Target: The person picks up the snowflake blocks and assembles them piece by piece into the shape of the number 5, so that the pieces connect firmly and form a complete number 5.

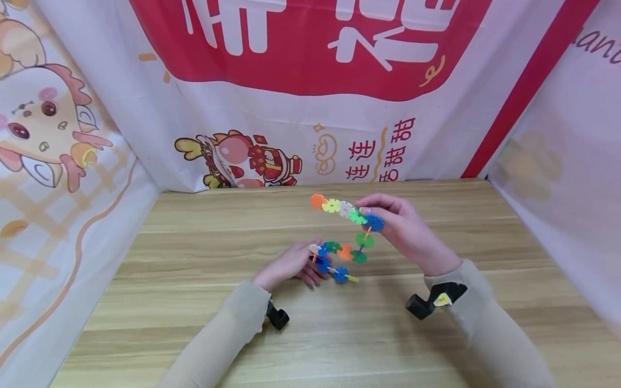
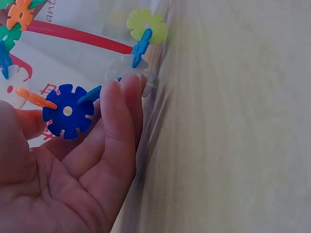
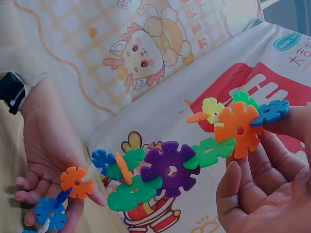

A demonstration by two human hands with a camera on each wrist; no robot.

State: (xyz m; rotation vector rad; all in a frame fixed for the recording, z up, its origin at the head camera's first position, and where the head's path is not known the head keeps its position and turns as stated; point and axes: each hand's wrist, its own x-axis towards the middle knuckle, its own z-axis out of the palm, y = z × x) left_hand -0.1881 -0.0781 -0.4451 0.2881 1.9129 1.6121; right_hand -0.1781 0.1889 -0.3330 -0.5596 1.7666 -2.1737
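A chain of notched plastic snowflake discs (image 1: pixel 345 251) in several colours stretches between both hands, above the wooden table. My right hand (image 1: pixel 407 229) pinches it at a blue disc (image 3: pixel 272 112), beside an orange disc (image 3: pixel 239 129). From that grip, a short end with yellow, white and orange discs points left in the head view. My left hand (image 1: pixel 291 264) holds the lower part of the chain, its fingers curled around a dark blue disc (image 2: pixel 68 111). Two fingertips touch a translucent white disc (image 2: pixel 127 68). The chain's other end, with a yellow disc (image 2: pixel 146 25), extends past these fingertips.
The wood-grain table (image 1: pixel 160 334) lies under both hands. Printed cloth (image 1: pixel 301 118) hangs along its back edge and sides, with red and white lettering and cartoon figures. A black wrist camera (image 1: pixel 421 306) is strapped on the right sleeve, another camera (image 1: pixel 277 317) on the left.
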